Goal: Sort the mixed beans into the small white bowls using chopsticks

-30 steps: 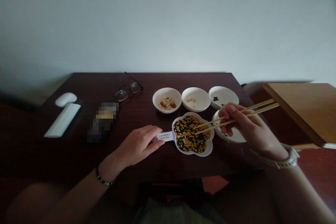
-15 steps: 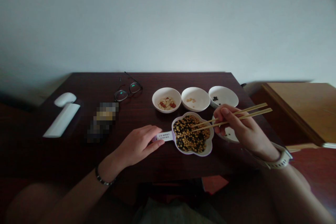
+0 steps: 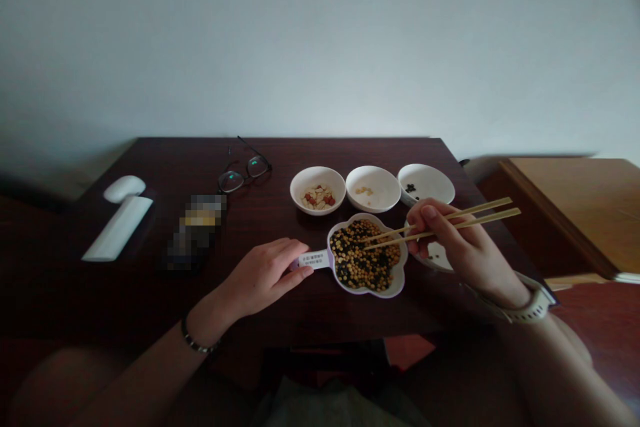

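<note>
My left hand (image 3: 273, 273) is closed on the labelled handle of a flower-shaped dish (image 3: 397, 288), white with a purple edge. Mixed black and yellow beans (image 3: 357, 257) fill the dish. In my right hand (image 3: 455, 240) is a pair of wooden chopsticks (image 3: 400, 237), their tips slightly apart and down among the beans. Behind the dish stand a white bowl with pale slices and red pieces (image 3: 319, 198), a white bowl with a few pale beans (image 3: 373, 189), and a white bowl with a few black beans (image 3: 426, 185). Another white bowl (image 3: 440, 265) is partly hidden by my right hand.
Eyeglasses (image 3: 245, 175) lie toward the back of the dark table (image 3: 175, 153). A pixelated dark object (image 3: 195, 233) is in front of them. At the left are a white rounded item (image 3: 125, 189) and a long white case (image 3: 118, 229). A wooden surface (image 3: 575, 207) stands to the right.
The chopstick tips have shifted very slightly to the left within the beans. My left hand and the dish have stayed in place.
</note>
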Demonstrator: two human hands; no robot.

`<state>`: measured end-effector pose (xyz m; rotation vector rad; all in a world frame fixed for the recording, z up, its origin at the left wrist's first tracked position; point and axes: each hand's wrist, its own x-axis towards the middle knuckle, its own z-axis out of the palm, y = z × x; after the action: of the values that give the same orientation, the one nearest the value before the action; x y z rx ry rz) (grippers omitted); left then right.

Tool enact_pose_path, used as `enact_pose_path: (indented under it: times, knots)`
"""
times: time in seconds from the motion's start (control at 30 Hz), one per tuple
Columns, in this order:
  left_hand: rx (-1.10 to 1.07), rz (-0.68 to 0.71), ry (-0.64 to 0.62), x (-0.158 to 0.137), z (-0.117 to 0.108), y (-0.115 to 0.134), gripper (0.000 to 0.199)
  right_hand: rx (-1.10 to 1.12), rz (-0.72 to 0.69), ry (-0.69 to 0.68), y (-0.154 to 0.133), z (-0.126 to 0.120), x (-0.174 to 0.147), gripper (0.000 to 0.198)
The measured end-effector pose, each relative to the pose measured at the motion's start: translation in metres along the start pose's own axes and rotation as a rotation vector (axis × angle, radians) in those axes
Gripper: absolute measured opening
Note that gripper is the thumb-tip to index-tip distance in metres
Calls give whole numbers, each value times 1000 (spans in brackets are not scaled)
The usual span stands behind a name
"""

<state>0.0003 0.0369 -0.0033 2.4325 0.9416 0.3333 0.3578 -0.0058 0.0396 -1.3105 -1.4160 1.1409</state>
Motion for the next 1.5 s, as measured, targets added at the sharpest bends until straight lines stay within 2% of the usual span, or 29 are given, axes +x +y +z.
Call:
enact_pose_path:
  times: [0.27,0.47,0.57,0.7,0.77,0.87,1.0,1.2,1.27,1.5]
  knots:
    - [10,0,-14,0,1,-1,25,-68,-39,-7,0,4,1,42]
    - [6,8,3,0,-1,0,22,50,-56,66,-3,3,-2,41]
    - [7,6,3,-1,0,-1,21,138,-120,223,-6,-6,0,38]
    - [2,5,-3,-3,1,-4,22,208,-239,544,-3,-30,7,34]
    - [2,5,-9,-4,2,-5,22,174,-286,670,2,-43,11,32]
    - [3,0,-16,-4,2,-6,22,149,-302,737,8,-54,14,30]
    - [-4,2,-15,-3,0,-5,22,215,-252,651,6,-49,12,33]
    - [4,1,-13,-2,0,-3,21,228,-28,211,-2,-30,3,37]
    - [4,1,-13,-2,0,-3,21,196,20,102,-2,-28,0,37]
    - [-3,0,-22,-2,0,-3,22,-13,67,-64,-9,-26,-3,45]
